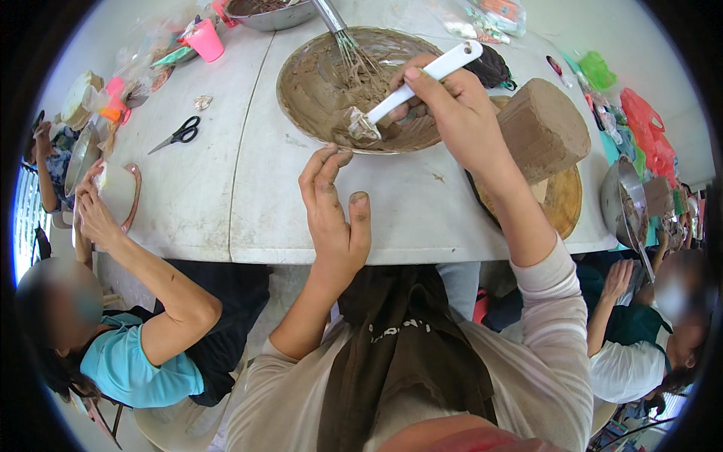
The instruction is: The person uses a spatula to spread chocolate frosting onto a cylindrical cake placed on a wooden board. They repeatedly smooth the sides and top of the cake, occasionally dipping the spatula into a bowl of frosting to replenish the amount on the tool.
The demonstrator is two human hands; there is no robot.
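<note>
My right hand (pixel 459 113) is wrapped round the white handle of a spatula (pixel 431 77), whose smeared head is down in the brown frosting. The frosting fills a wide metal bowl (pixel 410 148), and a wire whisk (pixel 348 47) leans in it at the far side. My left hand (pixel 331 207) is raised by the bowl's near rim, fingers stretched and thumb apart, holding nothing. Whether its fingertips touch the rim, I cannot tell. To the right, a tall cake (pixel 544 129) coated in brown frosting rests on a round wooden board (pixel 566 209).
Black-handled scissors (pixel 177 134) and a small crumpled scrap (pixel 202 102) lie left of the bowl. Farther back are a pink cup (pixel 205 41) and another metal bowl (pixel 273 16). Plastic bags (pixel 649 132) line the right side. Co-workers sit at both sides.
</note>
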